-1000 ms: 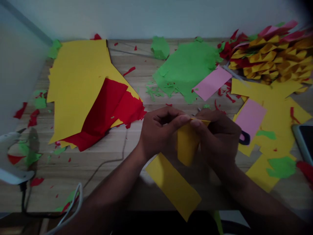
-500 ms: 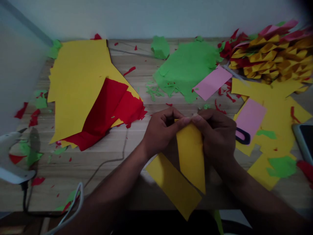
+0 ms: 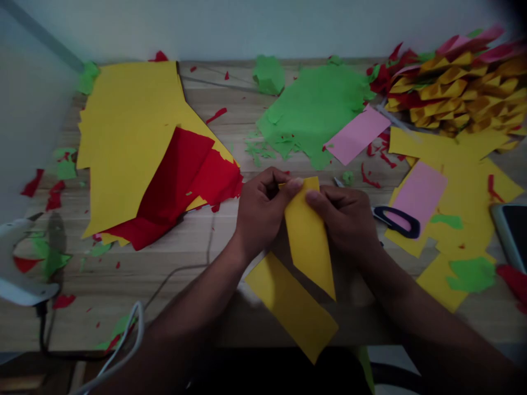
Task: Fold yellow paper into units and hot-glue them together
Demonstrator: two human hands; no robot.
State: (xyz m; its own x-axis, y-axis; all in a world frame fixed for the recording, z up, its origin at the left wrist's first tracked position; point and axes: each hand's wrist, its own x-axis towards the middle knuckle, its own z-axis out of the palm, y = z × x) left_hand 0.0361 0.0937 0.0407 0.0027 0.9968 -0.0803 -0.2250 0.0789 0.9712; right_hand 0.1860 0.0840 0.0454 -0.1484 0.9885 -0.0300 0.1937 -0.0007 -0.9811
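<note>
A yellow paper strip [image 3: 308, 233] with a slanted lower end hangs between my two hands. My left hand [image 3: 263, 211] pinches its top left corner between thumb and fingers. My right hand [image 3: 348, 216] pinches the upper right edge with its thumb on the paper's face. Beneath it, a second yellow strip [image 3: 292, 307] lies at a slant over the table's front edge. Scissors [image 3: 398, 221] with dark handles lie partly under my right hand, their tip showing beyond it.
Large yellow sheets [image 3: 127, 120] and a red paper piece [image 3: 173, 192] lie at left, near a glue gun [image 3: 20, 263]. Green paper [image 3: 313, 109] and a pink rectangle [image 3: 357, 134] are at the back. A folded paper cluster [image 3: 461, 99] and a phone [image 3: 513, 236] sit at right.
Both hands have moved slightly up and left with the strip, and their fingertips are farther apart. The strip's top edge now shows, and more of the scissors is uncovered.
</note>
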